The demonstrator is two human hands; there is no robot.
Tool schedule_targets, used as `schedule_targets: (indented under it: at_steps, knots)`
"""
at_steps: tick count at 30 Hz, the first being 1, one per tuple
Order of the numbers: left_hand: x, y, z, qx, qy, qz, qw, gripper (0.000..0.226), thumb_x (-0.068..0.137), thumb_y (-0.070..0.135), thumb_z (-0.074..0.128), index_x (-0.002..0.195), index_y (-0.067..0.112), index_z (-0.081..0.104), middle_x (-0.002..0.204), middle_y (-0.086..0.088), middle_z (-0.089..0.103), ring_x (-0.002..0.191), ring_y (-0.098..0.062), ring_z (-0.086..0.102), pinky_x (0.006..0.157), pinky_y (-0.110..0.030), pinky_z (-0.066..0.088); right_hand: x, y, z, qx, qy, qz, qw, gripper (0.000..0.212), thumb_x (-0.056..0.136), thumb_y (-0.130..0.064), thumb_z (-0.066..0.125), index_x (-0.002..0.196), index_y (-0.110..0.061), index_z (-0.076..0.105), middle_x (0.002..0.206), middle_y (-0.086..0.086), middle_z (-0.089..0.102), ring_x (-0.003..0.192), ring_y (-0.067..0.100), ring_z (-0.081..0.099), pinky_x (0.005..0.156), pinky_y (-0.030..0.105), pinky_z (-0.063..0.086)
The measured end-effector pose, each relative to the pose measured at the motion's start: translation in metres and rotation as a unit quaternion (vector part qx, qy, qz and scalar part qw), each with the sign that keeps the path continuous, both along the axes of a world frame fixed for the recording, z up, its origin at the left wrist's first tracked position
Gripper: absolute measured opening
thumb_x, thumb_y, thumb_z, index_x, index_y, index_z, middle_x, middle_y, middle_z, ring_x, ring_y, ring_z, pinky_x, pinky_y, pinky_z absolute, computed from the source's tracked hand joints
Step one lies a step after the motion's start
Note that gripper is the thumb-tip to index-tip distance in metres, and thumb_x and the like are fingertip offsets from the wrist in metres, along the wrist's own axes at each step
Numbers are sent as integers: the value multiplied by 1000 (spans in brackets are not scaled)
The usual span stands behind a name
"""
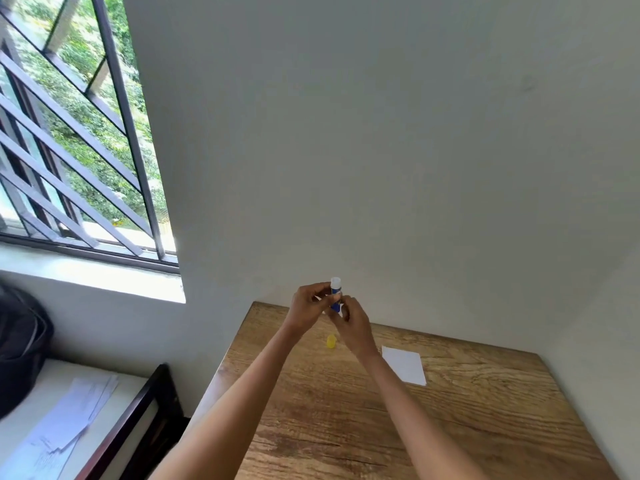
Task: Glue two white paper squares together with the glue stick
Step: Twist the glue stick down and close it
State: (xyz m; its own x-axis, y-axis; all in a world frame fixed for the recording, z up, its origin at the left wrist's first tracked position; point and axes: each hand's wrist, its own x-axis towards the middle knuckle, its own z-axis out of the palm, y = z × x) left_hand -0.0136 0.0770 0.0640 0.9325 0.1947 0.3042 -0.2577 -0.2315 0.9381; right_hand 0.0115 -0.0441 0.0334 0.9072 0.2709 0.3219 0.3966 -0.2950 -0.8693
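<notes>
While uncapped, glue stick (335,294) upright in both hands.

No text, brand, number or sign can be read anywhere. The glue stick (335,295), held upright between both grips, has a blue body too small to show any label. The loose sheets of paper (74,415), well to the left of and below the grips, carry faint print that stays illegible.
</notes>
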Motion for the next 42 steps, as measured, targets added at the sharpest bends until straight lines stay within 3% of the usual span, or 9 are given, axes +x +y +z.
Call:
schedule_targets:
  at_steps: [3,9,12,17,21,25,33,38,42]
  knots:
    - [1,3,-1,7,-5,2,1000,13,85,13,67,95,7,73,87,-14,73,82,-22,64,77,-49,48,6,-2,-1,-43,8,46,998,16,92,-23,55,78,-24,49,72,-7,42,61,3,42,57,18,33]
    - [3,-1,-4,16,-5,-8,1000,12,84,13,68,94,11,74,83,-2,72,72,-9,62,69,-31,41,2,3,-13,-85,-95,-161,979,28,75,-42,72,79,-17,59,67,-12,49,52,5,42,45,18,26]
    - [2,-4,-4,26,-9,-16,999,10,83,13,69,91,12,74,81,-1,72,71,-10,60,68,-31,41,4,5,-15,-23,-64,-126,990,31,76,-34,73,73,-19,46,62,-11,43,50,6,38,45,17,25]
    - [3,7,-6,48,-11,-4,999,12,83,11,68,93,9,74,85,-2,73,67,6,59,64,-24,40,10,-7,-6,-62,-52,35,996,8,91,-23,57,98,-20,60,72,-9,40,59,1,42,54,18,31]
    - [6,3,-5,35,-14,-1,999,11,83,11,68,93,10,74,88,-4,74,73,-2,62,67,-30,41,7,-4,-10,-135,-120,-61,982,18,93,-29,54,102,-15,60,79,-6,46,59,8,45,49,21,32]
    - [7,-5,-3,59,-26,-3,998,10,81,13,68,83,21,74,75,7,71,60,6,52,61,-21,35,0,-1,-11,-91,-120,-179,972,25,80,-37,68,89,-15,59,79,-10,46,50,6,41,42,16,25]
    - [-3,-4,-4,39,-28,-7,999,21,76,12,75,93,23,76,89,4,75,59,6,53,59,-10,37,1,-14,-8,-85,-110,-7,990,4,91,-23,57,89,-23,54,78,-13,40,65,0,49,57,18,35]
    - [-9,-6,-3,72,-17,-8,997,25,75,15,75,95,30,74,88,19,70,66,2,46,64,-13,35,-7,-14,-6,-157,-223,-171,947,17,81,-29,70,84,-13,67,70,1,56,64,20,53,64,32,36]
    - [-10,-12,0,77,-16,-8,997,26,75,14,76,93,32,74,82,24,68,70,-8,45,66,-18,36,-16,-12,-7,-114,-191,-207,953,29,74,-33,75,74,-10,58,69,3,57,61,21,51,61,30,34]
